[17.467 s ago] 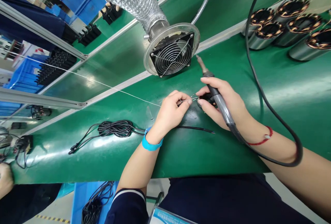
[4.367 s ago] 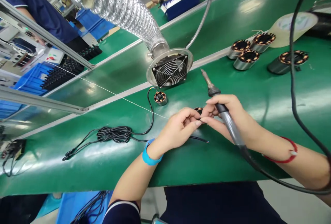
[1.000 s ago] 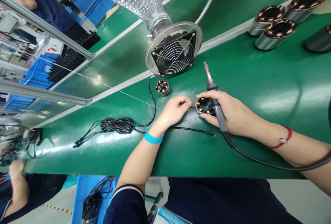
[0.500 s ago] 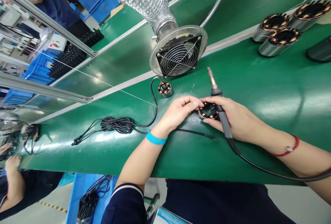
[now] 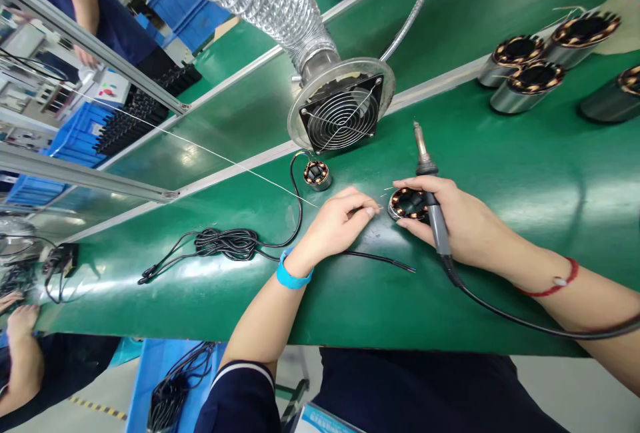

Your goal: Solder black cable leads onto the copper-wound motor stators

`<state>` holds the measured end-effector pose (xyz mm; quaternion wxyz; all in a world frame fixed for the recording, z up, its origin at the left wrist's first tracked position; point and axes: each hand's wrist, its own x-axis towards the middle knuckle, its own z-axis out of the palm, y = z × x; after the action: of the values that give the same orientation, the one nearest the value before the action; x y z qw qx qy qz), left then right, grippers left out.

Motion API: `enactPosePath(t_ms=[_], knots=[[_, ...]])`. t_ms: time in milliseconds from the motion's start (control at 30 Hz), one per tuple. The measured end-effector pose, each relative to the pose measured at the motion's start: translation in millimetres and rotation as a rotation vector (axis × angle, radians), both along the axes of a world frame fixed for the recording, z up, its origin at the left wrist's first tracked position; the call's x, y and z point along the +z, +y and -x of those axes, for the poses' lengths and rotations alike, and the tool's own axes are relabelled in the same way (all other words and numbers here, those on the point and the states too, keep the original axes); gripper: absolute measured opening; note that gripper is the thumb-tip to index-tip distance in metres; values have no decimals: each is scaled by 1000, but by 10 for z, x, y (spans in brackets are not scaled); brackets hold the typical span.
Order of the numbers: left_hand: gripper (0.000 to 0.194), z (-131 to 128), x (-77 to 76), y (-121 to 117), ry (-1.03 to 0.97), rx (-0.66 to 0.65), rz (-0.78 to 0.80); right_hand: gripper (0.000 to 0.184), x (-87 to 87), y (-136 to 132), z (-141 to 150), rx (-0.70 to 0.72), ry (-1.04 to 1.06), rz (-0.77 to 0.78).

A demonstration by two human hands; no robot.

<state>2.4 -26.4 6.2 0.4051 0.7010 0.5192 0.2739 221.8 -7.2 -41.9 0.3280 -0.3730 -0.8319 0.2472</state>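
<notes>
My right hand is closed around a soldering iron, whose metal tip points up and away from me. Its thumb and fingers also grip a small motor stator, a ring with copper windings. Left of that ring, my left hand is pinched shut, a small gap away from the stator. A thin solder wire runs from the upper left to this hand, and a short end shows at its fingertips. Another small stator, wired to a black cable, stands behind my left hand.
A fume fan on a silver duct hangs over the back of the green bench. Several larger stators stand at back right. A blue bin of cables sits below the front edge. Co-workers are at left.
My left hand has drawn back leftward from the stator, opening a gap. My right hand keeps the stator and soldering iron, shifted slightly right, with the iron's tip a little higher in view.
</notes>
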Motion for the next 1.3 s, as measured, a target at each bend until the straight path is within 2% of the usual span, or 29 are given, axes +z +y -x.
enactPosePath(t_ms=[100, 233, 333, 467, 533, 600, 700, 767, 833, 967, 1033, 1067, 1100, 1167, 1233, 1300], knots=[[14, -33, -35, 5, -175, -21, 128, 46, -7, -13, 11, 78, 0, -18], [18, -33, -104, -4, -347, 93, 355, 49, -3, 8, -17, 113, -22, 16], [14, -3, -127, -3, -244, 111, 329, 50, 12, 37, -55, 83, -19, 41], [8, 20, -98, 10, -66, 2, 217, 52, 25, 46, -74, 77, -26, 9], [14, 18, -91, 10, -100, -76, 239, 51, 23, 40, -69, 54, -53, -41], [15, 5, -109, 3, -220, -130, 325, 48, 16, 35, -61, 34, -85, -87], [23, -37, -154, -21, -406, -126, 437, 43, 6, 41, -63, 66, -102, -105], [26, -66, -142, -49, -406, -105, 462, 43, 7, 61, -82, 105, -92, -88], [26, -86, -67, -92, -246, -120, 454, 44, 18, 89, -118, 127, -72, -64], [34, -137, 151, -207, 388, -328, 307, 59, 75, 138, -206, 156, -24, -9], [21, -171, 204, -244, 598, -418, 242, 63, 132, 146, -244, 136, 35, -2], [14, -183, 211, -249, 624, -418, 219, 62, 169, 143, -260, 106, 63, -7], [11, -188, 210, -247, 593, -381, 204, 59, 211, 134, -275, 64, 88, -17], [8, -171, 198, -226, 391, -235, 226, 50, 298, 91, -291, -9, 125, -5], [14, -131, 198, -204, 92, -74, 338, 44, 370, 14, -279, -32, 187, 70], [24, -94, 214, -194, -178, 24, 456, 42, 414, -86, -223, -20, 272, 156]])
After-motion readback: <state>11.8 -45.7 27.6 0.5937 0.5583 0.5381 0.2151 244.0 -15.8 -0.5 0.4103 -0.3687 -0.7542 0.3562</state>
